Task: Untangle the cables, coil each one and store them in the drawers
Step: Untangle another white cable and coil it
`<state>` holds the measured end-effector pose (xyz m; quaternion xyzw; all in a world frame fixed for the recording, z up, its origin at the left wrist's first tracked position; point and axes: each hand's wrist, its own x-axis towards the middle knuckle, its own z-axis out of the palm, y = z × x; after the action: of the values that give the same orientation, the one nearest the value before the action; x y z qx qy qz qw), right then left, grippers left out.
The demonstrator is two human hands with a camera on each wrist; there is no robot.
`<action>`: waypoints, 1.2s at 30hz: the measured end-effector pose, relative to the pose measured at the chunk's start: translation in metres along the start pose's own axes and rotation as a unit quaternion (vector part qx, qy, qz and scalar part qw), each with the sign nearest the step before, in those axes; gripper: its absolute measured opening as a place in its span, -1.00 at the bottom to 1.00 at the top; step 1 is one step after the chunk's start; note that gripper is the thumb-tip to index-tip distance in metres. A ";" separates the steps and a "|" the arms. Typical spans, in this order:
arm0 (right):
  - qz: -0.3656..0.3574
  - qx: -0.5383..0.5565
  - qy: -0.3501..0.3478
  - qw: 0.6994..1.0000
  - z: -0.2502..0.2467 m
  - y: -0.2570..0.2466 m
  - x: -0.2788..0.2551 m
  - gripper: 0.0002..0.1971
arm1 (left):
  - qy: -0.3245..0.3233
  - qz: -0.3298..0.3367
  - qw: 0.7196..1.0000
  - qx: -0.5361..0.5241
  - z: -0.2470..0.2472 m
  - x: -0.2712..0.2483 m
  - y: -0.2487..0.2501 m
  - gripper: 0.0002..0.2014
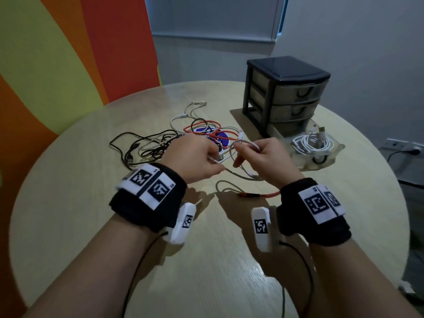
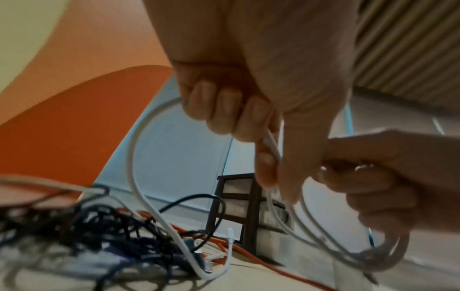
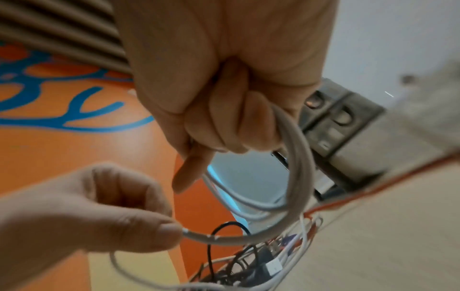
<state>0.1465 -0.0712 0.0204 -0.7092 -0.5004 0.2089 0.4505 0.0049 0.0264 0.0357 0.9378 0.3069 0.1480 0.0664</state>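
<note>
A pale grey-white cable (image 1: 238,148) hangs in loops between both hands above the round table. My right hand (image 1: 249,154) grips the gathered loops (image 3: 300,177) in its curled fingers. My left hand (image 1: 216,167) pinches the cable's free run (image 2: 134,157) between thumb and fingers, just left of the right hand. Behind the hands lies a tangle of black, white and red cables (image 1: 176,138). The black three-drawer unit (image 1: 284,92) stands at the back right. Its bottom drawer (image 1: 332,157) is pulled out and holds a coiled white cable (image 1: 309,143).
A red cable end (image 1: 263,195) lies on the wooden table (image 1: 206,260) near my right wrist. An orange and yellow wall stands to the left. A wall socket with a plugged black lead (image 1: 410,152) is on the far right, beyond the table edge.
</note>
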 end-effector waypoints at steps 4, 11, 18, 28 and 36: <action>0.005 -0.179 -0.078 0.981 0.002 -0.011 0.004 -0.62 | -0.072 0.050 0.990 0.112 -0.002 0.007 0.007 -0.74; 0.074 -0.437 -0.134 0.886 0.036 -0.010 0.013 -0.81 | -0.129 0.011 0.958 0.254 0.013 0.003 0.031 -0.78; 0.049 -0.390 -0.064 0.917 0.038 -0.007 0.012 -0.64 | -0.083 -0.054 0.975 0.198 0.025 0.006 0.031 -0.73; 0.023 -0.225 0.035 0.973 0.043 -0.013 0.006 -0.64 | 0.072 -0.146 0.986 0.021 0.029 0.010 0.024 -0.68; -0.061 -0.099 0.152 0.982 0.040 -0.015 0.005 -0.64 | 0.192 0.055 0.962 -0.187 0.030 0.000 0.025 -0.74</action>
<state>0.1109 -0.0483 0.0141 -0.7420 -0.4868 0.0205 0.4605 0.0289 0.0052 0.0130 0.8780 0.2288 0.3836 0.1720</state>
